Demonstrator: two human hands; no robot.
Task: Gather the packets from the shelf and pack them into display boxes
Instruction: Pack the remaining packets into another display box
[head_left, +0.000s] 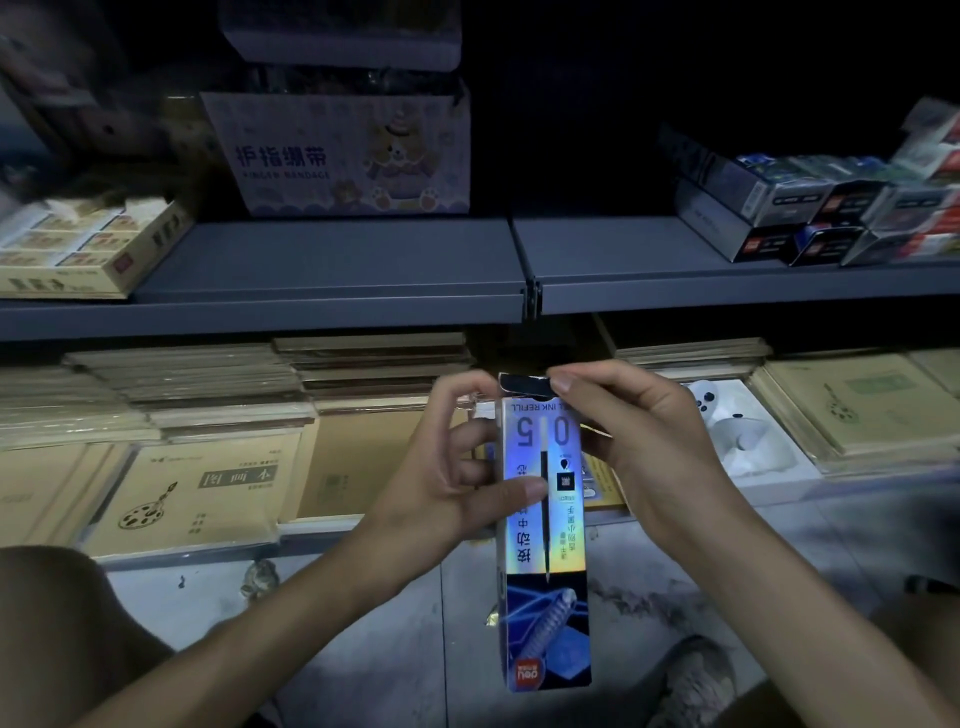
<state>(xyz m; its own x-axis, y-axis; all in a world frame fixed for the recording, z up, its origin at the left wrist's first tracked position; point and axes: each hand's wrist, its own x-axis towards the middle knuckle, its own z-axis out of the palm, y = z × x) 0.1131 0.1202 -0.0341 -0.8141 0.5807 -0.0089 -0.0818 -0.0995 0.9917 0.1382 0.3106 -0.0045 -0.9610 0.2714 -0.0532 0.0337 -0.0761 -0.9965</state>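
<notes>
The refill box (563, 545) is holographic silver-blue, dark blue at one end; the shelf (337, 260) above it is grey.

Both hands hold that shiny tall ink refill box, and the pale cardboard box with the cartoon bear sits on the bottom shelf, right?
Not quite. The head view shows the pale cardboard box with the cartoon bear on the upper grey metal shelf, not the bottom one. The left hand and right hand do hold the shiny tall ink refill box.
</notes>
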